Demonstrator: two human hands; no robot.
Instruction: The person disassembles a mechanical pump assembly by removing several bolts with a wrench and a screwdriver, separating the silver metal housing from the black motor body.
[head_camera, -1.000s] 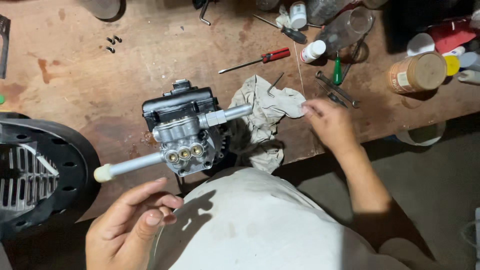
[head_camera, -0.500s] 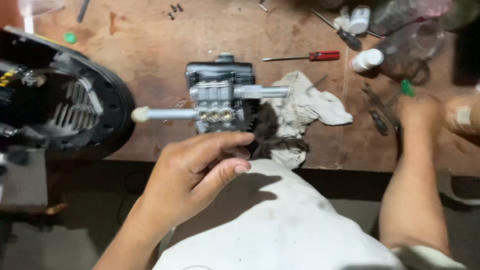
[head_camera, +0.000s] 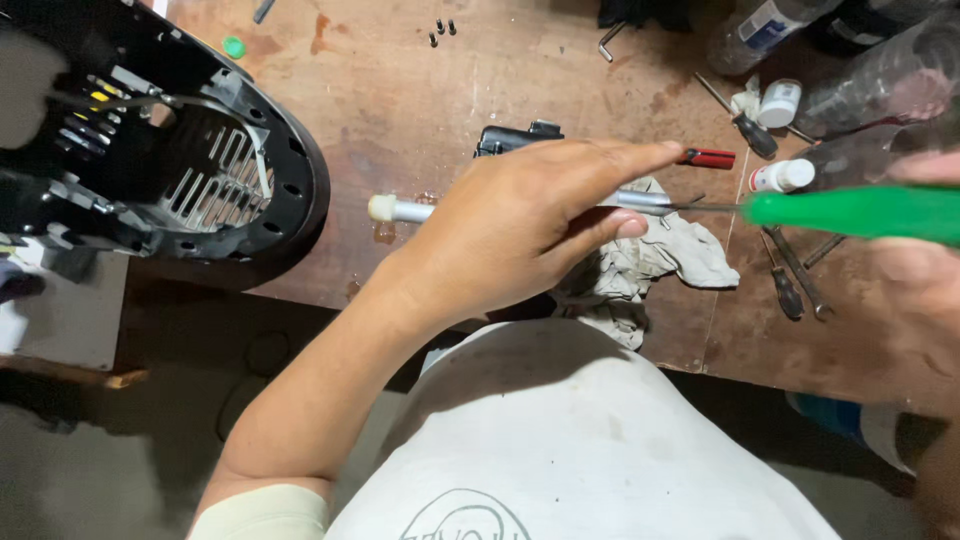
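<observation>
- Since half a second ago, your left hand (head_camera: 530, 225) has gone from hovering near the counter edge to lying over the pump assembly (head_camera: 515, 138), and your right hand (head_camera: 925, 270) has come up from the tools carrying a green-handled screwdriver (head_camera: 850, 212).
- Your left hand is spread flat, fingers reaching to the right, covering most of the pump; whether it grips the body or only rests on it is hidden.
- Your right hand is clenched round the green handle at the right edge of view, blurred and close to the camera.
- Only the pump's black top, far of your knuckles, and its metal tube with the white cap (head_camera: 383, 208) at the left show.
- That tube runs left to right along the wooden counter (head_camera: 400, 90), and the screwdriver's thin shaft lies almost in line with it, tip pointing left toward your left fingertips (head_camera: 630, 226).
- Your left hand is the nearer one to the pump; the right stands off to its right.
- A grey rag (head_camera: 660, 262) lies under the pump's right end; a black fan housing (head_camera: 200, 170) sits far left.
</observation>
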